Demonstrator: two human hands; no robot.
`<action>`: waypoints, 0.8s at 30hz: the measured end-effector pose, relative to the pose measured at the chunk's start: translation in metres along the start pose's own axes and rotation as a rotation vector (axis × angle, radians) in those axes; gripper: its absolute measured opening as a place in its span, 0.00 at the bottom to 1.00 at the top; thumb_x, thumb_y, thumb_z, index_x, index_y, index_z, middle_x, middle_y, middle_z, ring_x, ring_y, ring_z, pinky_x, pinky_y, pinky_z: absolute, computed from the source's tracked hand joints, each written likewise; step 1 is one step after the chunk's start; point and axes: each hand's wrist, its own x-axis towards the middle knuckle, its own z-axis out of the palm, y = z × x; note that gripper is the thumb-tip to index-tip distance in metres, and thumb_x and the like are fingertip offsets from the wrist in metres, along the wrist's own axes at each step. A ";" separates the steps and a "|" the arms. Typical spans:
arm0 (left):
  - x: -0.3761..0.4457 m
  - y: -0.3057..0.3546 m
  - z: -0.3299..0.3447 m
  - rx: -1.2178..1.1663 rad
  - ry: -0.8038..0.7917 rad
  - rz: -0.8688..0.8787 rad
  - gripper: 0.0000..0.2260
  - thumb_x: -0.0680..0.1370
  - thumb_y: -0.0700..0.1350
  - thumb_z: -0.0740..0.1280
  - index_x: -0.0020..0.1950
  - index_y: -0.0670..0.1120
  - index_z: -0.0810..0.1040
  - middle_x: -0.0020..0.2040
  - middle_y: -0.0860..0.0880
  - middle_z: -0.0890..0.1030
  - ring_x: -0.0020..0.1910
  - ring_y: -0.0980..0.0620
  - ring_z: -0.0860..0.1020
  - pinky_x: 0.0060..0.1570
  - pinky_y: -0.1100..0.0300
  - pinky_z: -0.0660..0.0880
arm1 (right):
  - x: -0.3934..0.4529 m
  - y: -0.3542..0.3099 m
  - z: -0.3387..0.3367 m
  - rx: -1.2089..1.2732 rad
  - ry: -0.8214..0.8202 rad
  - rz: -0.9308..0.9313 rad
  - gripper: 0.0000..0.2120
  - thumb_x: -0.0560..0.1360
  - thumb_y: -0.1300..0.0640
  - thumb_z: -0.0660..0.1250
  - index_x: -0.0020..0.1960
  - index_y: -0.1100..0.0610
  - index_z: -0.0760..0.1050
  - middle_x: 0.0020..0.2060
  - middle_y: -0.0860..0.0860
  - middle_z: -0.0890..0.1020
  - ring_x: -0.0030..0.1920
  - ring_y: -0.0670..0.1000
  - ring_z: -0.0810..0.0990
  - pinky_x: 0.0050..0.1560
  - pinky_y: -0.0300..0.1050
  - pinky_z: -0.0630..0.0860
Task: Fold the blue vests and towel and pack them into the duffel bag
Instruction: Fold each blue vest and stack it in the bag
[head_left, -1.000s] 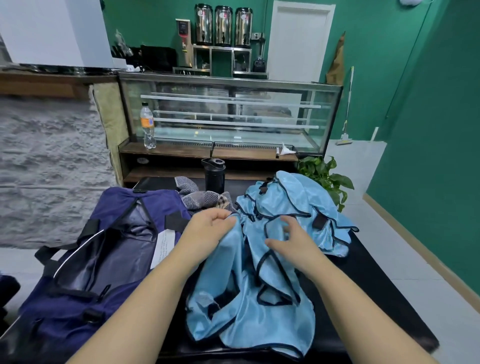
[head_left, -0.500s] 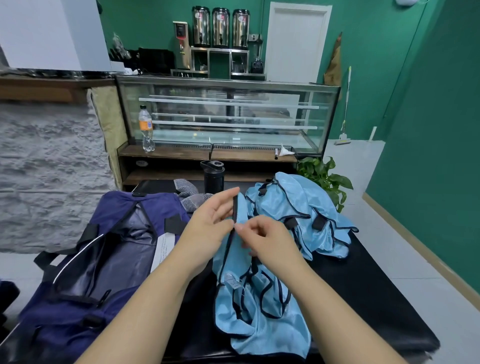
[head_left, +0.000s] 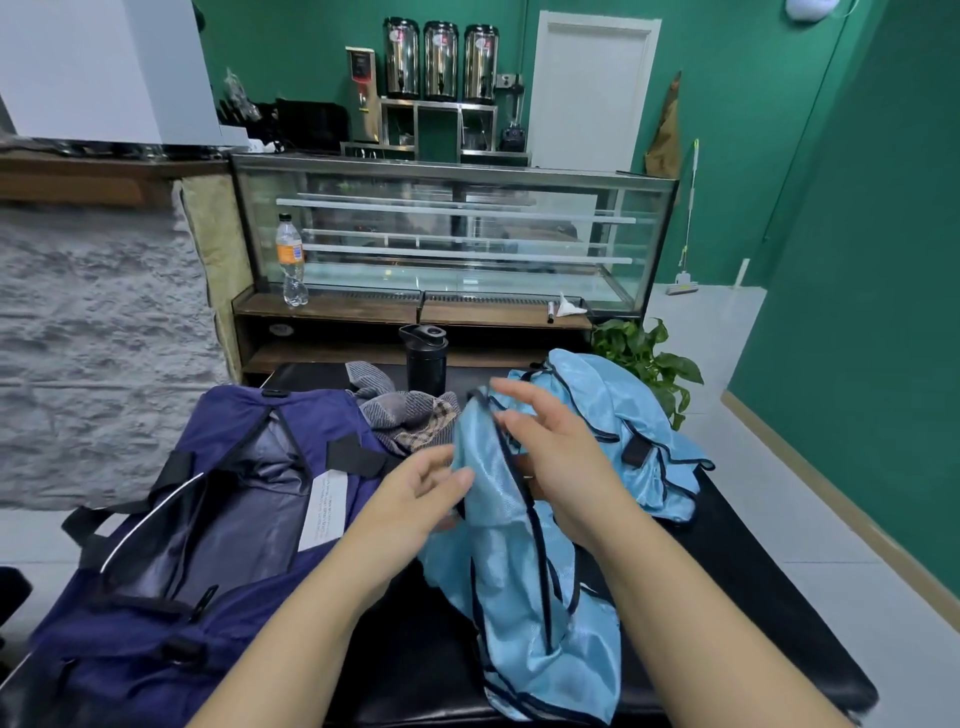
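While the duffel bag (head_left: 218, 519) lies unzipped at the left of the bench (head_left: 753, 597) ready for packing, one blue vest (head_left: 519, 545) is held up bunched between both hands, the left grip (head_left: 415, 493) loosely spread against its edge, the right grip (head_left: 556, 447) apparently pinching its trim, so it can be straightened for folding.

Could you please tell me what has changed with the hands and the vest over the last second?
The vest in hand was spread flat on the table; it is now gathered and lifted into a narrow hanging fold. Half a second ago both hands pinched its trim together; now the left hand and right hand have parted, fingers loosened. The duffel bag, towel, second vest and black bottle stayed put.
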 end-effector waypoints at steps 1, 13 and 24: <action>-0.002 -0.005 -0.001 -0.007 0.004 -0.035 0.14 0.77 0.51 0.67 0.60 0.49 0.76 0.51 0.51 0.83 0.53 0.52 0.80 0.55 0.53 0.75 | 0.000 -0.004 -0.002 0.060 -0.033 0.018 0.15 0.79 0.58 0.61 0.54 0.38 0.76 0.49 0.47 0.83 0.31 0.47 0.72 0.34 0.39 0.71; -0.002 0.001 0.010 0.171 0.294 0.037 0.11 0.75 0.53 0.62 0.41 0.47 0.77 0.37 0.50 0.82 0.36 0.57 0.75 0.44 0.54 0.75 | -0.008 0.019 -0.001 -0.138 -0.131 0.125 0.22 0.74 0.55 0.72 0.65 0.46 0.71 0.47 0.43 0.77 0.47 0.41 0.78 0.45 0.30 0.74; 0.000 0.007 -0.003 0.318 0.496 0.106 0.05 0.79 0.45 0.64 0.43 0.47 0.75 0.33 0.50 0.70 0.29 0.56 0.67 0.29 0.70 0.65 | -0.006 0.012 -0.010 0.063 -0.122 0.015 0.08 0.78 0.57 0.66 0.48 0.45 0.81 0.45 0.60 0.79 0.45 0.57 0.78 0.54 0.51 0.75</action>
